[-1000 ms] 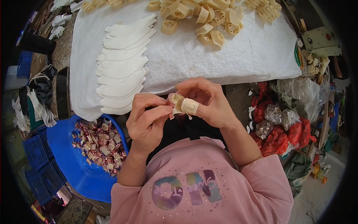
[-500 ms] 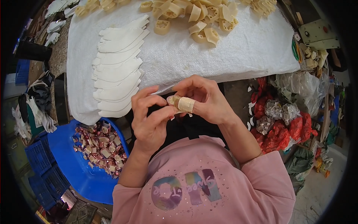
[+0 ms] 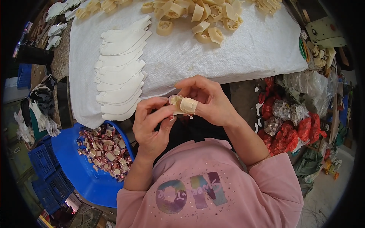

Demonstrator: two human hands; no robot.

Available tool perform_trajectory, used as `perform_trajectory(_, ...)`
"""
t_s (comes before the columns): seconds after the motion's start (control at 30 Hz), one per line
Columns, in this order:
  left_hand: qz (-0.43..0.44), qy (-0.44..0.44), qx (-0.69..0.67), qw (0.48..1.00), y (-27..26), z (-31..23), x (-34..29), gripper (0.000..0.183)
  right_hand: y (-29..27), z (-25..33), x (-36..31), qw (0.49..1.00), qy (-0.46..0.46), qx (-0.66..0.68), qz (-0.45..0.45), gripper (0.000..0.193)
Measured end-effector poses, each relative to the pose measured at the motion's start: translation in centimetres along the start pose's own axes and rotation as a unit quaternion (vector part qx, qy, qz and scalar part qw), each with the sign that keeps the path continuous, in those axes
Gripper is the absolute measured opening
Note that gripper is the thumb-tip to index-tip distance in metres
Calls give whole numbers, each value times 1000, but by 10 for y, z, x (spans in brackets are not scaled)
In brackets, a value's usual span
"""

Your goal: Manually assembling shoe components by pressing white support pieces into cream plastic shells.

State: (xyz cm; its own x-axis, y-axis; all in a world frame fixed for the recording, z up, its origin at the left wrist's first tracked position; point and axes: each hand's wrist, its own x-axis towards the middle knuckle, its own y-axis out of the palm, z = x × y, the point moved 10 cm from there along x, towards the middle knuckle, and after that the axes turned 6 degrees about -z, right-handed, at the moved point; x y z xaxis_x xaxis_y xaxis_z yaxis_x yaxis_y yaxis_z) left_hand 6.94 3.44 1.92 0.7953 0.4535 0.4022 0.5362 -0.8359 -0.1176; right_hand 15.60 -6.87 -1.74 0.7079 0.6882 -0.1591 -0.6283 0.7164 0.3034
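Observation:
Both hands meet in front of my body, just off the table's near edge. Between them is a small beige moulded piece (image 3: 175, 100) with a hollowed end, resembling the pieces heaped on the table. My left hand (image 3: 153, 123) pinches it from the left with thumb and fingers. My right hand (image 3: 210, 102) grips it from the other side; beige tape wraps its thumb. A bit of white material shows below the piece, partly hidden by fingers. Nearest the left hand, overlapping white curved cutouts (image 3: 119, 78) lie in a column on the table.
A white woven cloth (image 3: 182, 62) covers the table, with a heap of beige moulded pieces (image 3: 203, 13) at its far side. At lower left a blue basin (image 3: 81, 182) holds shiny pink-and-beige pieces. Red plastic bags (image 3: 304, 129) lie at right, blue crates (image 3: 42, 161) far left.
My left fingers have closed in on the beige piece, the thumb now lower beneath it. The right hand has hardly moved. The view has shifted slightly.

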Motion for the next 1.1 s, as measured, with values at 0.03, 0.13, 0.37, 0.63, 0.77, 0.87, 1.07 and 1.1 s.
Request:
perform_trajectory(0.03,-3,57,30,998,1,-7,1,20,2,1,0,1000,-2,-1,11,30)
perform_trajectory(0.13,-20,126,68,990,3,-17,2,19,3,-3,0,999,5,22,43,26)
perform_trajectory(0.37,-4,126,20,992,6,-21,6,16,4,-9,3,992,38,75,89,27)
perform_trajectory(0.63,36,157,8,987,8,-28,10,24,3,-6,2,997,47,32,45,35)
perform_trajectory(0.77,19,159,-31,987,10,-25,9,22,-17,-8,-1,998,14,-57,38,47)
perform_trajectory(0.87,6,213,43,976,2,-38,9,17,1,6,4,988,11,-112,104,49)
perform_trajectory(1.07,30,-103,-165,980,4,15,6,47,14,51,2,924,-248,-291,-18,42)
perform_trajectory(1.1,100,-107,-222,964,20,17,4,59,19,52,1,925,-248,-289,-16,42)
